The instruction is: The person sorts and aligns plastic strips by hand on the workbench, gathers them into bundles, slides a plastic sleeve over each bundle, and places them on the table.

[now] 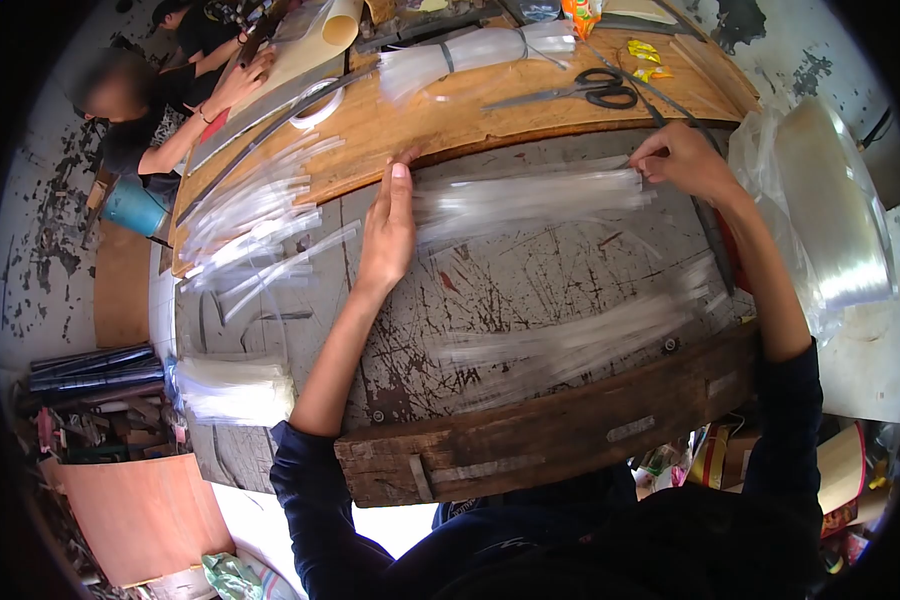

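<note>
A loose bundle of clear plastic strips (530, 200) lies lengthwise across the scratched grey work board, between my two hands. My left hand (388, 225) stands upright at the bundle's left end, palm facing the strips and fingers stretched out. At the opposite end, my right hand (685, 165) has thumb and fingers pinched on the strip tips; how many they grip is too small to tell. Closer to my body, more clear strips (580, 345) are spread over the board, looking blurred. A scattered pile of strips (255, 205) sits left of my left hand.
A thick wooden beam (550, 425) runs along the board's front edge. Black scissors (608, 88) and a tied strip bundle (475, 62) rest on the wooden tabletop behind. Another strip stack (235, 388) lies at front left. Clear sheet roll (835, 200) stands right. Two people work at far left.
</note>
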`<act>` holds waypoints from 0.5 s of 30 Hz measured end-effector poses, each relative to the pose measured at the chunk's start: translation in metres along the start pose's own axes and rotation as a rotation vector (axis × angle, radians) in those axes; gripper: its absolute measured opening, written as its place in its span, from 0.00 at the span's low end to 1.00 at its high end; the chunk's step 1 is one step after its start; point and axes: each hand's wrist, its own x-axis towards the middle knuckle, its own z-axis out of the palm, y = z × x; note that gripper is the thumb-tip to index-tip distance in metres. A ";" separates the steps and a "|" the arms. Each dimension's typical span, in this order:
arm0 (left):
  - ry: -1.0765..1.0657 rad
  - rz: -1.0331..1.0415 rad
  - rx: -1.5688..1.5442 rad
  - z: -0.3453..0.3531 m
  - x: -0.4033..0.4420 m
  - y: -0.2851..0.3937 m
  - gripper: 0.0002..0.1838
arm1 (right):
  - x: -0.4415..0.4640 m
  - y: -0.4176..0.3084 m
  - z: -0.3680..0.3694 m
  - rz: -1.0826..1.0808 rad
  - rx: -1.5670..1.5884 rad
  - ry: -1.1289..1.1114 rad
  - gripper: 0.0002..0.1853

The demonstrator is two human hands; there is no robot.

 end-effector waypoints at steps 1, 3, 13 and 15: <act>0.000 -0.001 -0.001 0.001 -0.001 0.000 0.34 | 0.000 -0.001 -0.002 0.001 -0.001 -0.001 0.06; 0.018 0.007 -0.044 0.002 -0.001 0.002 0.34 | 0.002 -0.002 -0.005 0.094 -0.188 -0.059 0.03; 0.078 0.001 -0.163 0.004 0.001 -0.003 0.35 | 0.002 0.008 -0.011 0.077 0.005 -0.153 0.02; 0.085 -0.008 -0.159 0.004 0.000 -0.002 0.35 | 0.002 0.007 -0.010 0.106 0.006 -0.135 0.02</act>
